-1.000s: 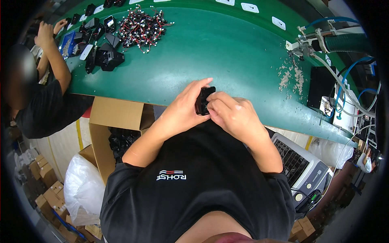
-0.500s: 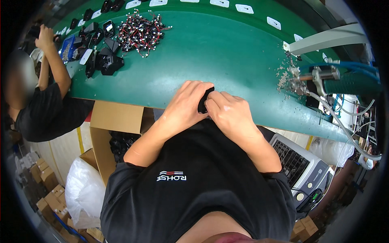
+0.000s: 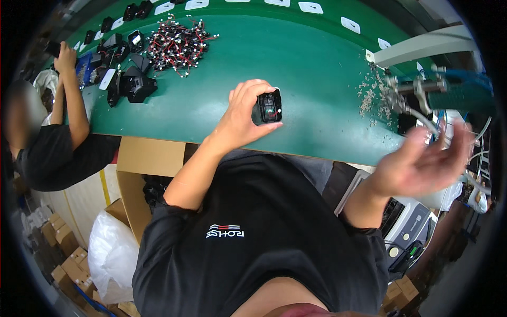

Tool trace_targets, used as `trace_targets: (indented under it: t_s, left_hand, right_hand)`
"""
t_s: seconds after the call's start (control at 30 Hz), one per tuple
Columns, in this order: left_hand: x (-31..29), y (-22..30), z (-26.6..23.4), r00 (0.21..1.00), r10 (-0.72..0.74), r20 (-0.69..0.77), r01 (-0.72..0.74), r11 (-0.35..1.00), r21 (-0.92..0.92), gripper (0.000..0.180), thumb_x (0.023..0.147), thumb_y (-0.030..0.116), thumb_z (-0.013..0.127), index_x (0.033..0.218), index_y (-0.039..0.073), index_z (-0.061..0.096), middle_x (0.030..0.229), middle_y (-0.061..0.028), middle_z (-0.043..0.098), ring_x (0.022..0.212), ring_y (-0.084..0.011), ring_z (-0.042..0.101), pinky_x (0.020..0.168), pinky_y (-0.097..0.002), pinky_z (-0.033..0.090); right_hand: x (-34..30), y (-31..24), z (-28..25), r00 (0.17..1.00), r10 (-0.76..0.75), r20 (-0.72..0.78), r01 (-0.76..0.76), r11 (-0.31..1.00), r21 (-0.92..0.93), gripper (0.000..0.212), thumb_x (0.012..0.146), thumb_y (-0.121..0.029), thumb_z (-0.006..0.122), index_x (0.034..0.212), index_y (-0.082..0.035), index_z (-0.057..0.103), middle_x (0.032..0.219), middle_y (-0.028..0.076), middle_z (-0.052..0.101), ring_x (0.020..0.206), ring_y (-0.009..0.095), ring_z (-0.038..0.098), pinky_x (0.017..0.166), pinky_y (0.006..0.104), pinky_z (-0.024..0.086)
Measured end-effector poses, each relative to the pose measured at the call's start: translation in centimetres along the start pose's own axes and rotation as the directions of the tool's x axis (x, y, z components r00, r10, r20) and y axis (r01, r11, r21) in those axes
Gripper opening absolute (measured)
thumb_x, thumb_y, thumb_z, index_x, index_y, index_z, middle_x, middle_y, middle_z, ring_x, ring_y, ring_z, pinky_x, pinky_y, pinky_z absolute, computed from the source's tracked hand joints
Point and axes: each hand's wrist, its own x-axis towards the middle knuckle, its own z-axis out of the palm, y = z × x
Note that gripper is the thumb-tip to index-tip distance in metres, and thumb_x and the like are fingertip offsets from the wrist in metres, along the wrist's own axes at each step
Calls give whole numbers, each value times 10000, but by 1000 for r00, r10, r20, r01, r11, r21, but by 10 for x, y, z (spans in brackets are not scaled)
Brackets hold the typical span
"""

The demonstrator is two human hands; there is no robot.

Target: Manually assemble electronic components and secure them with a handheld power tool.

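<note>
My left hand grips a small black plastic housing with red wires visible inside it, held just above the green table. My right hand is out at the right, blurred, fingers spread and holding nothing. It is close to a hanging tool with blue hoses. Small loose screws lie scattered on the table near that tool.
A heap of red-and-black wired parts and several black housings lie at the far left of the table. Another person in black works at the left. An open cardboard box and a white bag stand below the table.
Both hands were together on the black housing; now my right hand has let go and swung right toward the hanging tool, while my left keeps the housing and has lifted it.
</note>
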Motion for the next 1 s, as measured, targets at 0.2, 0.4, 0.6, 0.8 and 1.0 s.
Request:
trace_targets:
  t_s: [0.2, 0.4, 0.6, 0.8, 1.0]
  left_hand:
    - [-5, -7, 3, 999, -39, -5, 39, 994, 99, 584, 630, 155, 973, 1085, 116, 608, 1272, -126, 631, 1202, -321, 600, 1018, -422, 404]
    - [-8, -1, 4, 994, -104, 43, 93, 975, 203, 479, 647, 228, 967, 983, 129, 641, 1311, -99, 616, 1194, -294, 586, 1013, -414, 377]
    - [-4, -4, 9, 999, -22, 27, 14, 969, 246, 461, 660, 293, 948, 968, 143, 640, 1292, -65, 594, 1146, -262, 590, 980, -416, 356]
    - [-7, -4, 6, 999, -35, 14, 31, 966, 258, 463, 635, 299, 958, 943, 144, 649, 1273, -60, 607, 1133, -249, 595, 974, -415, 356]
    - [-9, -5, 6, 999, -28, -18, 32, 971, 236, 477, 584, 286, 977, 911, 147, 659, 1235, -42, 628, 1089, -231, 613, 959, -394, 359]
  right_hand:
    - [73, 56, 51, 895, 420, 148, -431, 736, 521, 731, 1019, -571, 592, 1282, 109, 549, 985, 156, 674, 949, 252, 676, 941, 397, 537]
    - [89, 79, 45, 835, 430, 342, -542, 543, 641, 805, 1055, -646, 315, 1374, 68, 504, 1075, 203, 663, 919, 301, 642, 883, 473, 542]
    - [26, 3, 58, 826, 150, 544, -554, 28, 832, 963, 977, -797, 327, 1405, 52, 485, 984, 163, 642, 861, 278, 631, 808, 460, 550]
    - [-24, -19, 85, 858, 59, 510, -509, -23, 860, 1210, 810, -979, 317, 1446, 42, 449, 906, 118, 606, 804, 234, 613, 710, 404, 553]
    - [-35, -21, 91, 861, 72, 503, -500, -54, 864, 1252, 776, -1003, 288, 1432, 50, 454, 899, 115, 607, 799, 221, 607, 723, 395, 562]
